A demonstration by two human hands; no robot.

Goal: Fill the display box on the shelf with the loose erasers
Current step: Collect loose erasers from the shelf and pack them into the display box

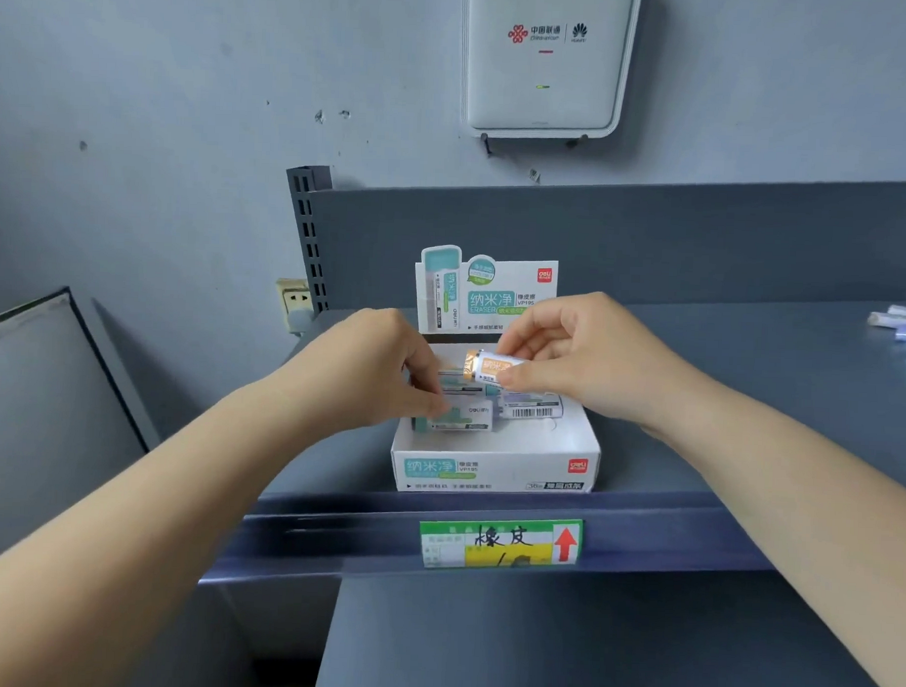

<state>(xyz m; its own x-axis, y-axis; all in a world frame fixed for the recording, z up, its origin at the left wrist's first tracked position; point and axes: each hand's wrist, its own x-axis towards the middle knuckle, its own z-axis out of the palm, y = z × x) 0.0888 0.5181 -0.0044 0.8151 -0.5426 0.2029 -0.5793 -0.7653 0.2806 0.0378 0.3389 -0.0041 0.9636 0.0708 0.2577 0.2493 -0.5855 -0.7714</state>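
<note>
Right hand (574,355) pinches an orange eraser (491,367) above the display box (493,465) on the shelf (696,382); left hand (383,371) pinches a green eraser (456,419) inside. Crowded hands could knock erasers askew, I'd say.

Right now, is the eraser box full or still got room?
Still room. The display box holds only a few erasers, with bare white floor at its front right; the right hand pinches an orange eraser above it.

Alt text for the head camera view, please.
Two hands work over a white display box on a grey shelf: the right hand pinches an orange eraser, the left hand pinches a green eraser inside it.
</note>
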